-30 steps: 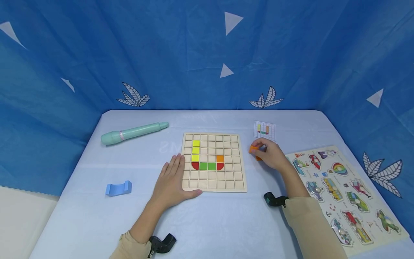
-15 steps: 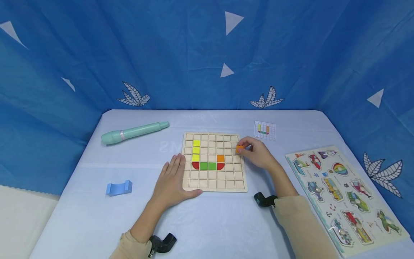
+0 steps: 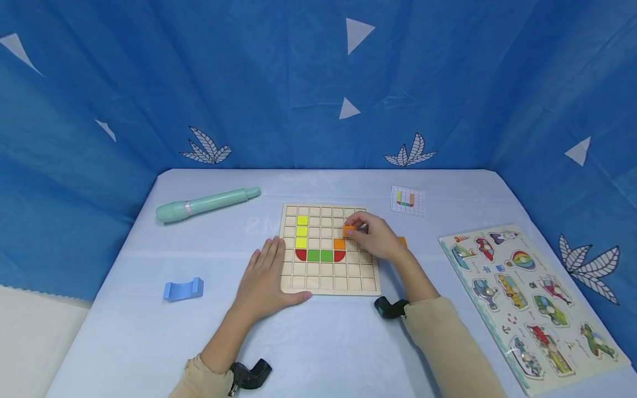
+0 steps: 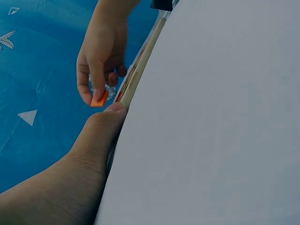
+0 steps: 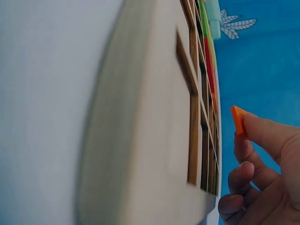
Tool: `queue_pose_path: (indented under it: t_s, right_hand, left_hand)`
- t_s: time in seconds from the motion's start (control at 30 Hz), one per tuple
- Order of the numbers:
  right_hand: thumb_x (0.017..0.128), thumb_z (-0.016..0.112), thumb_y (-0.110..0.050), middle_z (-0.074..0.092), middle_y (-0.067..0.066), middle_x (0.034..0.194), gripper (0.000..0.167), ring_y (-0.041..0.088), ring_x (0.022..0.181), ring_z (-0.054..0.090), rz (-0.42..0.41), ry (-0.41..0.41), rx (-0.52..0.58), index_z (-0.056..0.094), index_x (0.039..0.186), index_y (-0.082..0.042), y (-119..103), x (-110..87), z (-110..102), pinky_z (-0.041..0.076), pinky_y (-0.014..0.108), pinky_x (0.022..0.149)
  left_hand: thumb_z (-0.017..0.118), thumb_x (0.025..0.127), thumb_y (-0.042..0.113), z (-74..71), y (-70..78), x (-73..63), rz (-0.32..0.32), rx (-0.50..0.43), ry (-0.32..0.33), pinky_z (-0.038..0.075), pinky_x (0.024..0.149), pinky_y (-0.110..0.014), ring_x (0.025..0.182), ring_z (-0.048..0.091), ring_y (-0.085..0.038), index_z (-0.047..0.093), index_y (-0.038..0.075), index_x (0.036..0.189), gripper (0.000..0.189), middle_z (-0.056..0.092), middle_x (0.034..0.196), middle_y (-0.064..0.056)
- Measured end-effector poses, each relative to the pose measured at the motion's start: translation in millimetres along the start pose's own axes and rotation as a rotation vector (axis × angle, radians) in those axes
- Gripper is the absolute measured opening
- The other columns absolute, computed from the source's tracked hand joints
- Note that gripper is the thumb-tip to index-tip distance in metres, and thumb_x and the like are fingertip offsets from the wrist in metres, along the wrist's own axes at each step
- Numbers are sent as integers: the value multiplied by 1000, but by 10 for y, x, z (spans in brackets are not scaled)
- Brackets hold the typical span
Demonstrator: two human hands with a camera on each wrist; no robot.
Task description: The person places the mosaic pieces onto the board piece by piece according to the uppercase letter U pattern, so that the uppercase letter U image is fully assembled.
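Note:
An orange square tile [image 3: 349,231] is pinched between the thumb and forefinger of my right hand [image 3: 374,236], just over the wooden grid board [image 3: 358,284]. The right wrist view shows this orange tile [image 5: 239,121] held above the board's surface. Directly below it in the head view sits a placed orange tile [image 3: 339,244]. Yellow tiles [image 3: 301,231], green tiles [image 3: 320,255] and red rounded tiles [image 3: 301,255] also lie in the grid, forming a U-like shape. My left hand [image 3: 264,282] lies flat with straight fingers along the board's left side, its thumb at the front edge.
Another orange tile [image 3: 402,241] lies right of the board, partly behind my right hand. A small pattern card [image 3: 407,200] is at the back right. A picture puzzle board [image 3: 532,309] lies far right, a green microphone-shaped toy [image 3: 209,204] back left, a blue curved block [image 3: 183,289] left.
My right hand has moved left from beside the board to over it, carrying an orange tile and leaving another on the table. The left hand has stayed put.

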State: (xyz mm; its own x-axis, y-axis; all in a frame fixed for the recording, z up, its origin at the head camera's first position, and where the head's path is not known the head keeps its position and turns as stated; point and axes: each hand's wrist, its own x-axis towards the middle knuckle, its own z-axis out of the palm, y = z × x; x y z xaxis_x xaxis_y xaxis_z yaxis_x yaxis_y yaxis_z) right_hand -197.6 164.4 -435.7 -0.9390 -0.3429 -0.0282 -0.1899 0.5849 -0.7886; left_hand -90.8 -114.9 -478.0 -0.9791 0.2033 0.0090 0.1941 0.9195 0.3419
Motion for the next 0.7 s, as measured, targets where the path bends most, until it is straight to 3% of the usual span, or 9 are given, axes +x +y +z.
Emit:
queue_pose_path:
  t_s: [0.7]
  right_hand:
    - [95,67,-19,62,2,96,13,22,86,56,49,-20,-27,65,108,-20,-134,113,154,49,33,77]
  left_hand:
    - [55,68,90,4,3,1,-1,0,-4,12,125,-51,157,4,-25,10,7,160,131,7,169,-9]
